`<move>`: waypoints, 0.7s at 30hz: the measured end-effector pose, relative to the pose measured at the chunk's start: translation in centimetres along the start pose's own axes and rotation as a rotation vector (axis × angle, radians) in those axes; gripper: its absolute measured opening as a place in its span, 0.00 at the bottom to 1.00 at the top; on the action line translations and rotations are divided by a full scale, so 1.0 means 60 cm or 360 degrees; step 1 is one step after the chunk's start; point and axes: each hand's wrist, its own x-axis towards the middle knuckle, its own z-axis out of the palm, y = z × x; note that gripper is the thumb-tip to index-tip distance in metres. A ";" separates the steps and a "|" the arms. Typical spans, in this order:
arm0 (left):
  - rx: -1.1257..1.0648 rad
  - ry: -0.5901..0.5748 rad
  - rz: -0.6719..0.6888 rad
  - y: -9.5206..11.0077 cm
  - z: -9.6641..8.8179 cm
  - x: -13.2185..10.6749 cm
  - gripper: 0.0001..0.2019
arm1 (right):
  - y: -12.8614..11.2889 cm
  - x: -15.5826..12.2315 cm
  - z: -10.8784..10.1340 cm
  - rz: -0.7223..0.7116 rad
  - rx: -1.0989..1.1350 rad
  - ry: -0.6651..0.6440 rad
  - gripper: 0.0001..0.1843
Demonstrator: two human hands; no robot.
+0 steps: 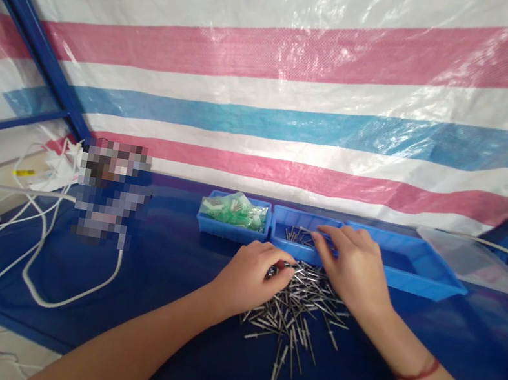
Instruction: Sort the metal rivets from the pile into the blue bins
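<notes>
A heap of thin metal pins (295,318) lies on the dark blue table cover (160,278). My left hand (251,275) rests at the heap's left edge, fingers curled and pinched on a pin or two. My right hand (354,263) hovers over the heap's far side, fingers bent, fingertips reaching over the front wall of a small blue bin (296,246) that holds a few pins. Whether those fingers hold a pin is hidden. A red string circles my right wrist (418,375).
Another small blue bin (231,230) with green-and-white parts stands left of the pin bin. A long blue tray (421,272) and a clear lid (477,262) lie to the right. White cables (31,269) trail at the left. A striped tarp (300,93) hangs behind.
</notes>
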 end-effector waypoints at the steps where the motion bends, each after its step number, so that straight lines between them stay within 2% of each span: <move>1: 0.0042 -0.0012 0.0015 -0.001 0.000 -0.001 0.08 | 0.003 -0.001 0.001 -0.0009 -0.0031 -0.0032 0.16; 8: 0.0183 -0.0039 0.0018 -0.002 -0.002 -0.002 0.07 | -0.012 -0.012 -0.031 -0.0114 0.0383 -0.0096 0.14; 14: 0.0222 -0.0067 0.0031 -0.009 0.003 -0.001 0.08 | -0.020 -0.016 -0.057 -0.0192 0.0623 -0.0398 0.14; 18: 0.0224 -0.0100 0.0039 -0.014 0.009 -0.003 0.08 | -0.014 -0.016 -0.060 -0.0177 0.0680 -0.0620 0.17; 21: 0.0229 -0.0110 0.0041 -0.016 0.011 -0.004 0.08 | -0.009 -0.014 -0.059 -0.0205 0.0654 -0.0698 0.18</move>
